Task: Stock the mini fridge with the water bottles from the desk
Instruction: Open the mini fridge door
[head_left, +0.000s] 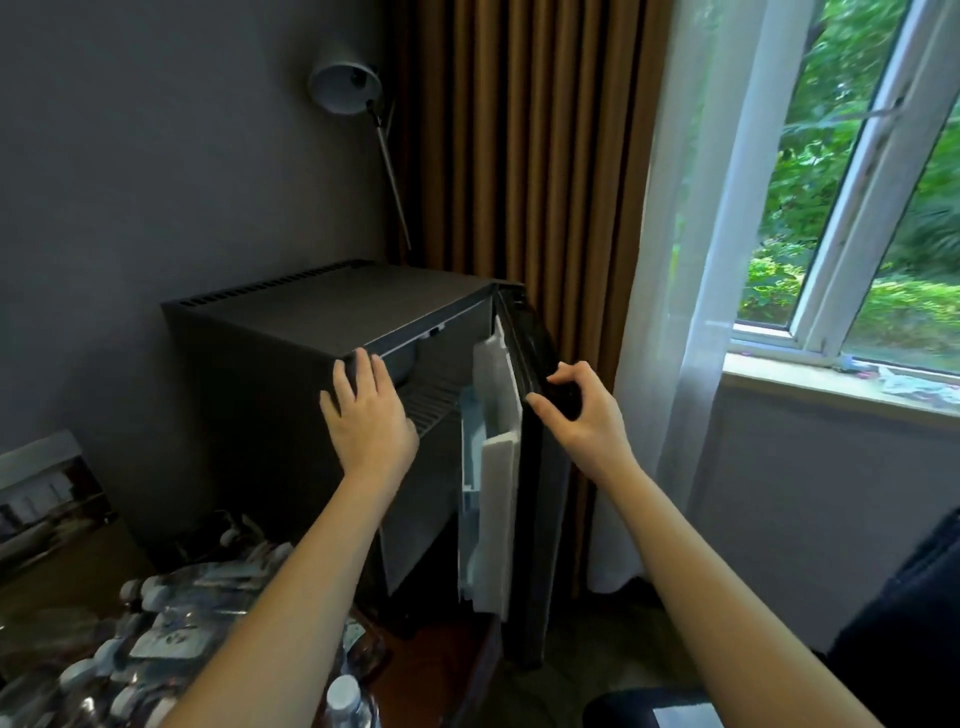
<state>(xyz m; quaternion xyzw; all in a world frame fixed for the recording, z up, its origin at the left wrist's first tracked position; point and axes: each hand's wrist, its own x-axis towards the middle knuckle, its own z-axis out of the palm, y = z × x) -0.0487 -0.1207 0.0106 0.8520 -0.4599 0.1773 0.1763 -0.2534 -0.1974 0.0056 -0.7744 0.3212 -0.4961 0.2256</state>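
Note:
A black mini fridge (291, 317) stands against the grey wall, its door (535, 364) swung open to the right, white inner lining showing. My left hand (366, 415) lies flat on the fridge's front top corner, fingers apart. My right hand (576, 410) grips the upper edge of the open door. Inside, a wire shelf (434, 397) is visible. Several water bottles (171, 623) with white caps lie wrapped in plastic on the brown desk (431, 670) at the bottom left, and one more bottle (345, 699) stands upright by my left forearm.
A grey lamp (345, 85) on a thin stem rises behind the fridge. Brown curtains (519, 156) and a sheer white curtain (691, 260) hang to the right, beside a window (857, 208). A framed picture (47, 493) leans at the left wall. A dark chair (904, 623) sits bottom right.

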